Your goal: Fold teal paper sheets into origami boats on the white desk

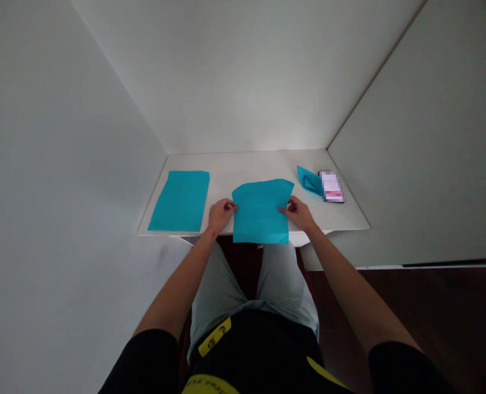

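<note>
Pinching centre sheet [261, 212] at side edges: left hand [221, 213], right hand [299, 212], fingers curled shut on paper. Needed even tension, edges kept square. Spare sheet [180, 200] left of it.

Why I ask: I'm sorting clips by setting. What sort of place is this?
Probably a small indoor paper-folding station: a narrow white table boxed in by white walls, a folded blue piece, and a blue sheet held by the left hand and right hand.

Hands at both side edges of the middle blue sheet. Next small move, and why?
Probably slide the middle blue sheet a little further onto the table: the left hand and right hand are at its side edges, and its near edge overhangs the table front.
</note>
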Demonstrator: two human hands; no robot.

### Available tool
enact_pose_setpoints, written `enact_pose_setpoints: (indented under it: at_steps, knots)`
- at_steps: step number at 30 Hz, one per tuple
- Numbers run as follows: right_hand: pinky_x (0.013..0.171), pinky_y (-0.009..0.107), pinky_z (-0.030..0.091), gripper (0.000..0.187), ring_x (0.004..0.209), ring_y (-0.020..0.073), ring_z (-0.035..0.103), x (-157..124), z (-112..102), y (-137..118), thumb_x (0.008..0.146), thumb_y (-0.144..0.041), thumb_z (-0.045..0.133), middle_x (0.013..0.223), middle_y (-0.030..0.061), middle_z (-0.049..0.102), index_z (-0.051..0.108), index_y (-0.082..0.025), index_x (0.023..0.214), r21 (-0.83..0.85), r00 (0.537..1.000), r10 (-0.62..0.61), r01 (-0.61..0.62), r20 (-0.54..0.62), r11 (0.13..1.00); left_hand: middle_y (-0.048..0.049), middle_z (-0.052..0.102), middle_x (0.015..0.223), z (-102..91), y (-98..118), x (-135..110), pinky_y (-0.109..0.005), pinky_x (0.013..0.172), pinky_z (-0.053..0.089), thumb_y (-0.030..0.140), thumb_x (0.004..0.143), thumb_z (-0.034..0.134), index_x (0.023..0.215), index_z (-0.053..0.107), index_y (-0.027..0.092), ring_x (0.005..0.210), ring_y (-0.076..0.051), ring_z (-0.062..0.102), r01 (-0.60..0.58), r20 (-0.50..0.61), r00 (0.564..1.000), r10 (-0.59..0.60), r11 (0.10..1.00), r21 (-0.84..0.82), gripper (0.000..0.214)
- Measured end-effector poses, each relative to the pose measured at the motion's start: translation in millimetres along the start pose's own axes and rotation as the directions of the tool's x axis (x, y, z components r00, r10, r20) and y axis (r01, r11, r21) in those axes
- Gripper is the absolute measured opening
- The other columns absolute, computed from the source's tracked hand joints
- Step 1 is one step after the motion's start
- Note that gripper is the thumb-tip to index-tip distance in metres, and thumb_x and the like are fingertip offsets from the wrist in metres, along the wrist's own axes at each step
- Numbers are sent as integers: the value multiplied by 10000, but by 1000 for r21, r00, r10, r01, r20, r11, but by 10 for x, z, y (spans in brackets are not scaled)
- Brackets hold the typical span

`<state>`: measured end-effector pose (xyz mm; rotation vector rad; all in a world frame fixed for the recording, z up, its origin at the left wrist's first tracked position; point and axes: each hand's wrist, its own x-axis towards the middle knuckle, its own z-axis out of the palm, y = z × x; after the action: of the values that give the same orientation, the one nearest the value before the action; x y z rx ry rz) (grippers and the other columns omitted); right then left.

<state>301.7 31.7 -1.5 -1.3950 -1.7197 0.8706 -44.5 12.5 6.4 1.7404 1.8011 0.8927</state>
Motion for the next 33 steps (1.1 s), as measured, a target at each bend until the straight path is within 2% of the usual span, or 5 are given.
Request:
enact_pose_setpoints:
  at_steps: [10,17,21,24,33]
  knots:
    - [774,383,552,267,882,234,656,20,-24,102,926,-259,583,1088,115,710,840,-214,979,-74,982,-185,187,31,980,-23,798,933,-23,-91,10,-296,826,527,219,935,707,1008,790,217,878,-189,726,-10,75,997,23,986,-169,111]
    - [1032,461,560,355,1108,257,686,44,11,180,938,-154,533,1170,95,716,865,-255,1017,-105,967,-247,240,-57,965,-93,777,1235,2,97,-92,-418,1070,543,155,1012,527,1164,752,204,1163,-239,709,-105,-121,987,104,994,-2,276]
    - [991,450,584,339,1095,263,689,44,-7,184,1004,-221,507,1159,106,717,839,-238,1072,-141,962,-227,206,-152,968,-75,682,1522,222,372,-370,-502,1295,375,357,1097,522,1402,696,262,1461,-265,578,-374,103,927,359,902,217,364]
    - [1019,482,576,337,1147,287,689,5,3,73,1058,-312,494,1198,123,744,815,-232,1121,-226,954,-247,206,-169,952,-95,492,1718,431,499,-484,-528,1359,285,498,1100,501,1600,552,219,1629,-307,394,-445,261,891,371,829,338,575]
    - [1317,503,371,688,1616,285,419,-111,887,-564,1142,-561,333,1756,143,420,444,-155,1686,-435,921,-280,377,271,818,-145,308,1801,564,403,-179,-556,1391,193,392,1051,483,1710,371,96,1701,-329,223,-473,382,869,316,758,449,731]
